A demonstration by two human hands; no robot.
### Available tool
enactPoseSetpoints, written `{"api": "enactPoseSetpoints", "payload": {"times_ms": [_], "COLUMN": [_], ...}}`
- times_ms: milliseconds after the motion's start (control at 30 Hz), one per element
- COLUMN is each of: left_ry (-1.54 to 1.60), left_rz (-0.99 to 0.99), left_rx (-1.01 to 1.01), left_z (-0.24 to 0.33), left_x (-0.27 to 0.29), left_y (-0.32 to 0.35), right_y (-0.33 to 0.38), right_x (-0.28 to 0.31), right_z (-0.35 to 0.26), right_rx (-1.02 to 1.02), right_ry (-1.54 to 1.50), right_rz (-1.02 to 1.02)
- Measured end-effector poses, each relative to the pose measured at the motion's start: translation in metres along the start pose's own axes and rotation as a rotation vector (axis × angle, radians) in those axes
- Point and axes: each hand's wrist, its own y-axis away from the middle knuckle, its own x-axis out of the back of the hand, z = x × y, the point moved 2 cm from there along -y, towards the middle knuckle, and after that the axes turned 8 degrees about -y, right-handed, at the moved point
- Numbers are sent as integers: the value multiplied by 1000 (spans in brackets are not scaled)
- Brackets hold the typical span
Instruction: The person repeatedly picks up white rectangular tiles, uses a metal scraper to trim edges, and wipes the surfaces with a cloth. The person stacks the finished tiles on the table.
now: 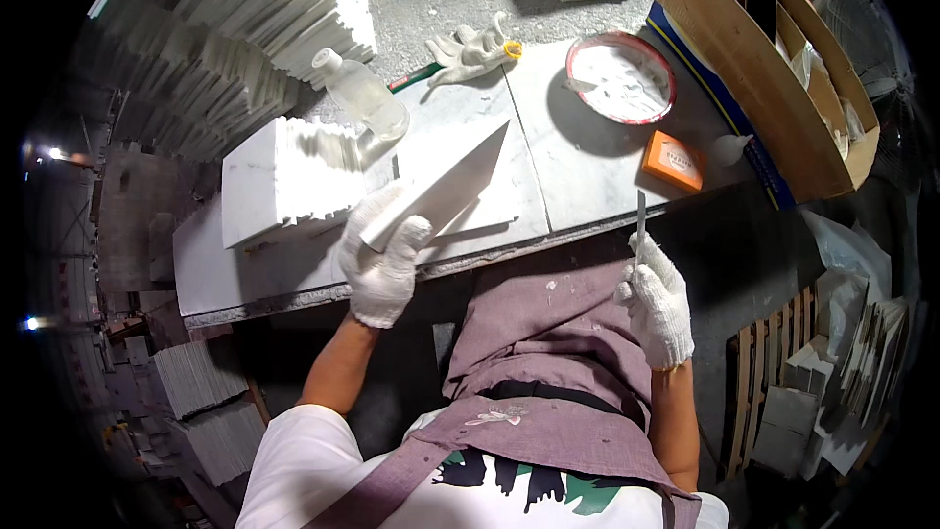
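Note:
My left hand (380,269), in a white knit glove, grips a white stone tile (446,186) by its lower left end. The tile is tilted up above the tabletop, and another flat pale piece (485,214) lies beneath it. In my gloved right hand (658,304), just off the table's front edge, a thin putty knife (641,214) points up, its narrow blade seen edge-on. Beyond it, a red-rimmed bowl (671,88) holds white paste. An orange box (674,162) lies between that bowl and my right hand. To the left of my left hand stands a row of white tiles (255,181).
A clear plastic bottle (367,98) leans behind the tile row. Farther back, an empty glove (470,54) lies over a green-handled tool (413,76). An open cardboard box (774,69) stands at right. Tall tile stacks (264,10) rise at far left; a wooden pallet (769,362) is at lower right.

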Motion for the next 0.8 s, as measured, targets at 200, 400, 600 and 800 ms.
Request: {"api": "enactPoseSetpoints", "payload": {"times_ms": [200, 400, 600, 800], "left_ry": [-313, -562, -739, -942], "left_rz": [-71, -135, -169, -329], "left_rx": [-445, -646, -803, -694], "left_z": [-14, -30, -16, -45], "left_x": [-10, -15, -52, -100], "left_y": [1, 8, 17, 44], "right_y": [-11, -18, -26, -39], "right_x": [-4, -3, -7, -10], "right_z": [11, 20, 29, 32], "right_rx": [16, -25, -131, -171], "right_ry": [16, 32, -141, -87], "right_rz": [29, 4, -74, -24]}}
